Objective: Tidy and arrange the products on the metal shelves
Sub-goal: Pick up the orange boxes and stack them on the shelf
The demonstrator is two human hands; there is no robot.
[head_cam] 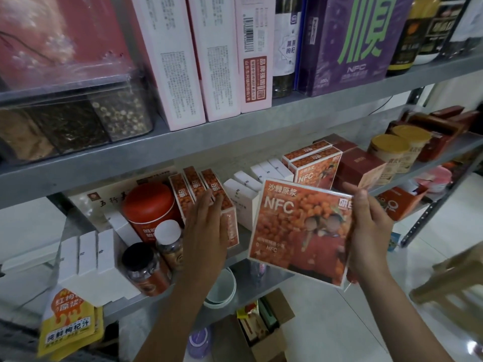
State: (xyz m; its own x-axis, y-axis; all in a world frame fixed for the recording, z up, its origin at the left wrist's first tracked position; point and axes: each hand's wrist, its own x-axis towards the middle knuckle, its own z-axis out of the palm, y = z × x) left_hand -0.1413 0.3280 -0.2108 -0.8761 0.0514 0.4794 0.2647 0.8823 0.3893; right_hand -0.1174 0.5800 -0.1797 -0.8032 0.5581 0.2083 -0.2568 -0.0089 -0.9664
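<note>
My right hand [366, 231] grips an orange NFC juice box [300, 231] by its right edge, held tilted in front of the middle metal shelf [130, 163]. My left hand [206, 231] lies flat, fingers together, against a row of three matching orange boxes [206, 189] standing on that shelf. Two more orange NFC boxes [313, 163] stand further right. White boxes [251, 184] sit between the two orange groups, partly hidden by the held box.
A red tin [149, 207] and two jars [146, 267] stand left of my left hand, with white boxes [88, 249] at the shelf's front left. Dark red boxes [360, 163] and gold-lidded cans [392, 152] fill the right. The upper shelf holds pink boxes [183, 61] and a purple box [347, 40]. A cardboard carton [266, 327] sits on the floor.
</note>
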